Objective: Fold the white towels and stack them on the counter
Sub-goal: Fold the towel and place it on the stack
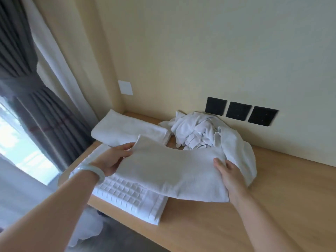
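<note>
A partly folded white towel hangs between both hands above the wooden counter. My left hand grips its left end, thumb on top. My right hand holds its right side, where loose cloth bunches and drapes past the fingers. Under the towel's left part lies a folded white mat with a raised grid pattern. A folded white towel lies in the back left corner. A crumpled heap of white towels sits against the wall.
Three black wall sockets are set just above the counter behind the heap, and a white switch plate is on the side wall. Grey curtains and a bright window are to the left. Bare counter stretches right and toward me.
</note>
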A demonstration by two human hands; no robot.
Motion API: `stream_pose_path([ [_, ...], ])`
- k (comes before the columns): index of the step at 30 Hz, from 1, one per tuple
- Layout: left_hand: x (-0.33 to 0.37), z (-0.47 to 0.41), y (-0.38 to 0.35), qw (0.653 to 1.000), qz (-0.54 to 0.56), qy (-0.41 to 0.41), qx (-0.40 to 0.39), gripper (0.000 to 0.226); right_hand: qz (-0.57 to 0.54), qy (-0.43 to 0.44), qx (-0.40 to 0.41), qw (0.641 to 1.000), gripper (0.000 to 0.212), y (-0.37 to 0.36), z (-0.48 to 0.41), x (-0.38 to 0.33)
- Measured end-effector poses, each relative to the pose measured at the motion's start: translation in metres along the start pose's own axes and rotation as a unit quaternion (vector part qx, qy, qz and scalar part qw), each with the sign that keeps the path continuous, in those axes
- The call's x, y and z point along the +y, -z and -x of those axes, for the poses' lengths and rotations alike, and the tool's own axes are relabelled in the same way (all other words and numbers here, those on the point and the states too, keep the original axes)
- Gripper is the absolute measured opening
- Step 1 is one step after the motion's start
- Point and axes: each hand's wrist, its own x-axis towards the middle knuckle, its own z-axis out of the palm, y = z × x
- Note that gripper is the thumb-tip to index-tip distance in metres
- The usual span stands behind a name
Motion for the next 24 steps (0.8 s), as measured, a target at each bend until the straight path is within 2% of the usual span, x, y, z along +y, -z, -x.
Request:
stream_pose_path([
  [5,0.000,0.017,0.080,0.998,0.020,0.020,0.049,0.031,-0.001,-0.004,-0.039,0.999,0.022,-0.087,-0.001,0.007],
  [7,0.000,0.017,0.111,0.998,0.026,0.036,0.042,0.034,-0.002,0.002,-0.048,0.999,0.032,-0.115,-0.001,0.012],
  [8,-0.001,0.016,0.126,0.998,0.029,0.042,0.034,0.035,-0.001,0.007,-0.050,0.999,0.031,-0.129,0.000,0.013],
  [10,-0.003,0.009,0.155,0.998,0.027,0.054,0.025,0.038,0.000,0.027,-0.060,0.998,0.010,-0.154,0.001,0.018],
  [13,-0.017,-0.012,0.190,0.996,0.036,0.078,0.030,0.037,0.029,0.009,-0.023,0.999,0.009,-0.185,0.004,0.037],
  [15,-0.039,-0.030,0.205,0.993,-0.035,0.093,0.058,0.036,0.073,-0.010,0.014,0.997,0.015,-0.199,0.006,0.061],
  [16,-0.051,-0.038,0.209,0.986,-0.117,0.092,0.079,0.034,0.103,-0.020,0.030,0.994,0.017,-0.204,0.008,0.073],
  [19,-0.078,-0.063,0.213,0.941,-0.293,0.049,0.161,0.032,0.162,-0.036,0.082,0.983,0.029,-0.215,0.010,0.092],
  [21,-0.078,-0.068,0.204,0.923,-0.338,0.023,0.183,0.026,0.200,-0.051,0.101,0.973,0.033,-0.220,0.007,0.092],
  [24,-0.082,-0.073,0.197,0.908,-0.385,-0.030,0.159,0.025,0.242,-0.080,0.125,0.959,0.028,-0.225,0.005,0.090],
])
